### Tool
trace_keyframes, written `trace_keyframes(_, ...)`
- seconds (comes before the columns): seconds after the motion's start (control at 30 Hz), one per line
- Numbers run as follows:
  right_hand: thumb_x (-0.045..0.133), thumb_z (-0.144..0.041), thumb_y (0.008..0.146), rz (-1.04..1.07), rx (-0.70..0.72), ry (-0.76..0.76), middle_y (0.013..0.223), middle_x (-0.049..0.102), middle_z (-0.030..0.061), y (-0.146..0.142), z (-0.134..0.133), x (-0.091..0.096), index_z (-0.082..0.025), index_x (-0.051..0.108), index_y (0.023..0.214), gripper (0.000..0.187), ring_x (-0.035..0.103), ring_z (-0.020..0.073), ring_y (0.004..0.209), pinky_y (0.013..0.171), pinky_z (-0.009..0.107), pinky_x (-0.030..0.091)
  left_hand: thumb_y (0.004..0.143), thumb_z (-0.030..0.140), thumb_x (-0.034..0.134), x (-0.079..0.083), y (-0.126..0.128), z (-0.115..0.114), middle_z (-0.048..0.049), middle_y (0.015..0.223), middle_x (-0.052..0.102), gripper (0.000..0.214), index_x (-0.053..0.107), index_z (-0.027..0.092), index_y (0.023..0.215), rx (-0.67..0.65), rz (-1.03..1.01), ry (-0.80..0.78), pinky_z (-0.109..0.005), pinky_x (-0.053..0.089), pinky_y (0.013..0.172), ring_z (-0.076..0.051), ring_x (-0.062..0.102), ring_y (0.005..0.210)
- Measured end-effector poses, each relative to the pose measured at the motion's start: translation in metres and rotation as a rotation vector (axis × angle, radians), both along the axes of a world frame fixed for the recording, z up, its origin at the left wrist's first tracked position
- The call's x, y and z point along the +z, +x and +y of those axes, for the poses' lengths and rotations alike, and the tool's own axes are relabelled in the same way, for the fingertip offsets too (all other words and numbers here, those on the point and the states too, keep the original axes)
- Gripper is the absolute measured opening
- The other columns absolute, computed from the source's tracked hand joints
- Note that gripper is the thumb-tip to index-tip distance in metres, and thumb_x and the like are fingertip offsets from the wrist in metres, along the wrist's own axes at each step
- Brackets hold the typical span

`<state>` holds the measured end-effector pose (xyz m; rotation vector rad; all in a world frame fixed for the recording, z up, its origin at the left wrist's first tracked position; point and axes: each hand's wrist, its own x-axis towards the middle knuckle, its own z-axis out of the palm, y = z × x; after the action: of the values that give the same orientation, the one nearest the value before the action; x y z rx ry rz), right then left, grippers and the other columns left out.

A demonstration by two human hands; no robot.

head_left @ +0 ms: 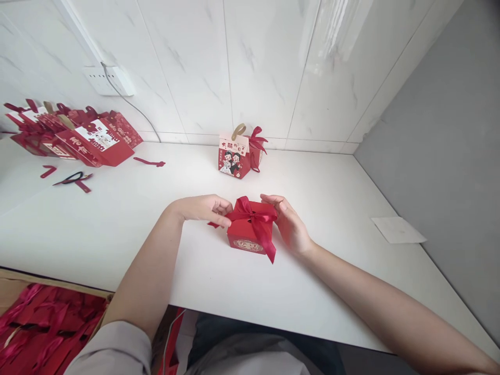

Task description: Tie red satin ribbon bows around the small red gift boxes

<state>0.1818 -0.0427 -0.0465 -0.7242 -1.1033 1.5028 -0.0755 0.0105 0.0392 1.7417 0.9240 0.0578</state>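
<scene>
A small red gift box (250, 242) with a gold-patterned front stands on the white table in front of me. A dark red ribbon bow (247, 209) lies across its top, with one tail hanging down the front right. My left hand (213, 209) is at the box's left side, thumb against the edge and fingers bent by the ribbon's left end. On the other side my right hand (289, 224) is cupped along the box's right wall, its fingers fairly straight. The box sits between both hands; the right palm's contact is partly hidden.
Behind stand a cartoon-couple gift box (234, 159) and another ribboned box (257, 151). At left are several red boxes (101, 140), black-handled scissors (74, 178) and ribbon scraps (149, 162). A carton (11, 291) of ribboned boxes sits below left. A white card (397, 230) lies right.
</scene>
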Motion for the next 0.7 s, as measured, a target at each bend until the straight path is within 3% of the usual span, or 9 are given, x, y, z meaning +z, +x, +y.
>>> trace_keyframes(0.03, 0.052, -0.055, 0.092, 0.012, -0.024, -0.033, 0.136, 0.058, 0.0015, -0.001, 0.0, -0.005, -0.032, 0.064, 0.112, 0.034, 0.053, 0.027, 0.125, 0.108, 0.046, 0.039, 0.067, 0.04, 0.081, -0.001, -0.002, 0.0, -0.0095, 0.104, 0.071, 0.051, 0.068, 0.023, 0.114, -0.019, 0.001, 0.039, -0.03, 0.053, 0.07, -0.024, 0.067, 0.092)
trace_keyframes(0.1, 0.049, -0.059, 0.092, 0.033, -0.075, -0.081, 0.133, 0.06, 0.0014, -0.004, 0.002, -0.013, -0.031, 0.065, 0.11, 0.036, 0.051, 0.0267, 0.128, 0.11, 0.045, 0.038, 0.059, 0.038, 0.086, -0.004, -0.003, -0.003, -0.012, 0.138, 0.056, 0.096, 0.043, 0.03, 0.144, -0.028, 0.011, 0.143, -0.035, 0.052, 0.09, -0.03, 0.057, 0.124)
trace_keyframes(0.2, 0.048, -0.061, 0.091, 0.11, -0.148, -0.127, 0.129, 0.062, 0.0007, -0.006, 0.007, -0.019, -0.031, 0.068, 0.103, 0.038, 0.044, 0.0259, 0.135, 0.114, 0.044, 0.032, 0.054, 0.039, 0.089, -0.008, 0.006, -0.008, -0.013, 0.157, 0.034, 0.122, 0.019, 0.031, 0.154, -0.041, 0.024, 0.235, -0.04, 0.045, 0.104, -0.034, 0.039, 0.141)
trace_keyframes(0.37, 0.049, -0.067, 0.088, 0.188, -0.198, -0.186, 0.124, 0.064, 0.0018, -0.006, 0.013, -0.017, -0.03, 0.07, 0.098, 0.043, 0.045, 0.0286, 0.135, 0.117, 0.047, 0.029, 0.06, 0.037, 0.086, -0.017, 0.03, -0.009, -0.0126, 0.139, 0.053, 0.093, 0.039, 0.024, 0.139, -0.096, -0.13, 0.291, -0.043, 0.048, 0.104, -0.032, 0.053, 0.128)
trace_keyframes(0.57, 0.047, -0.069, 0.087, 0.216, -0.227, -0.196, 0.139, 0.057, -0.0012, -0.002, 0.019, -0.019, -0.035, 0.065, 0.114, 0.048, 0.039, 0.0231, 0.142, 0.121, 0.045, 0.022, 0.071, 0.036, 0.078, -0.024, 0.03, -0.003, -0.0102, 0.153, 0.038, 0.088, 0.032, 0.03, 0.145, 0.284, -0.12, 0.71, -0.041, 0.05, 0.104, -0.03, 0.043, 0.138)
trace_keyframes(0.7, 0.048, -0.07, 0.086, 0.184, -0.228, -0.189, 0.146, 0.052, 0.0003, -0.001, 0.02, -0.02, -0.034, 0.064, 0.119, 0.051, 0.039, 0.0229, 0.142, 0.119, 0.045, 0.025, 0.076, 0.027, 0.072, -0.028, 0.021, 0.005, -0.0059, 0.157, 0.035, 0.076, 0.035, 0.029, 0.143, 0.321, -0.038, 0.949, -0.041, 0.04, 0.115, -0.026, 0.036, 0.143)
